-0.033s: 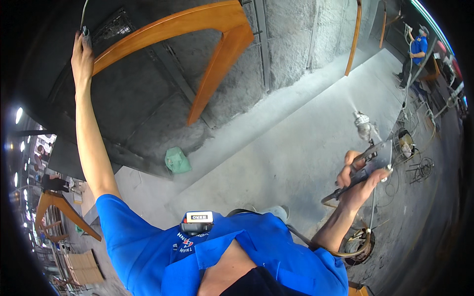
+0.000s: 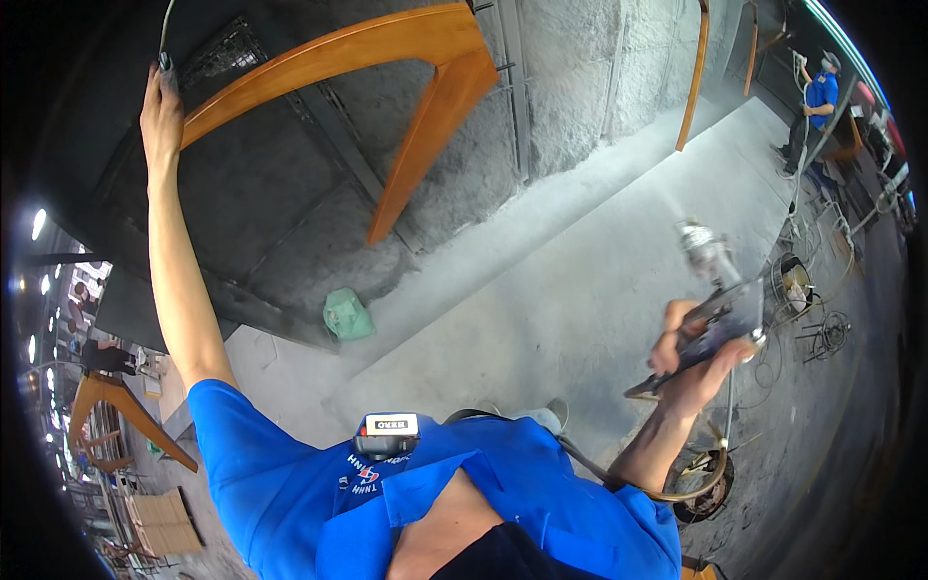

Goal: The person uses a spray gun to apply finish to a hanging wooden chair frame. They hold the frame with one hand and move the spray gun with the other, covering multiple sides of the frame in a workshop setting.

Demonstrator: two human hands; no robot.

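Note:
Raised at the upper left, my left hand point(image 2: 162, 121) is closed around the lower end of a thin hanging wire point(image 2: 167, 29). Right beside it is one end of a curved, orange-brown wooden furniture frame point(image 2: 333, 48), whose leg slants down. What holds the frame up near my hand is hidden. On the right, my right hand point(image 2: 701, 358) grips a metal spray gun point(image 2: 706, 253), blurred by motion. Its nozzle points up and to the left, and a pale mist leaves it. A hose point(image 2: 710, 483) runs from the gun past my forearm.
A dusty grey wall point(image 2: 570, 97) stands behind the frame. On the floor lies a green bag point(image 2: 348, 314). Wooden pieces point(image 2: 694, 77) hang farther off, near another person in blue point(image 2: 820, 95). Coiled hoses point(image 2: 822, 333) lie at right; another wooden frame point(image 2: 126, 416) stands at left.
My right hand has shifted the spray gun slightly to the left, and its nozzle sits a little farther left. My left hand and the wooden frame have barely moved.

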